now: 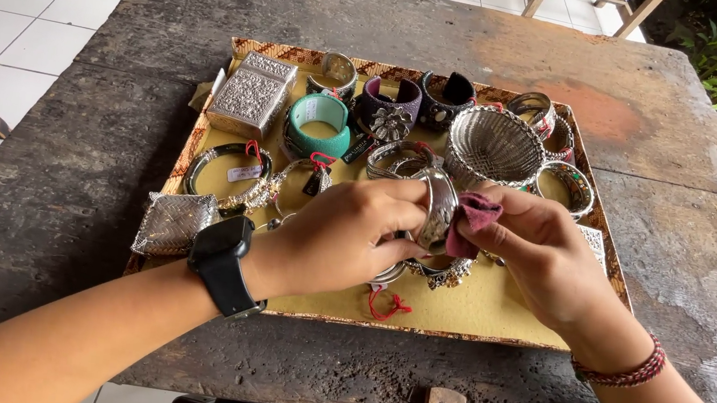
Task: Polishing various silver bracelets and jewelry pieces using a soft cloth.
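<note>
My left hand (346,232) fingers grasp one silver cuff (439,209) above tray (489,320) on counter (112,155); my right hand (541,254) fingers pinch one maroon cloth (468,223) against cuff. Tray: one teal bangle (320,125), two silver boxes.

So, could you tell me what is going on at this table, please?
A person is holding a wide silver bangle in the left hand and pressing a small dark red cloth against it with the right hand. Both hands are over a flat tray on a worn wooden table. The tray holds many more bangles, among them a turquoise one, plus a silver box and a woven silver basket.
</note>
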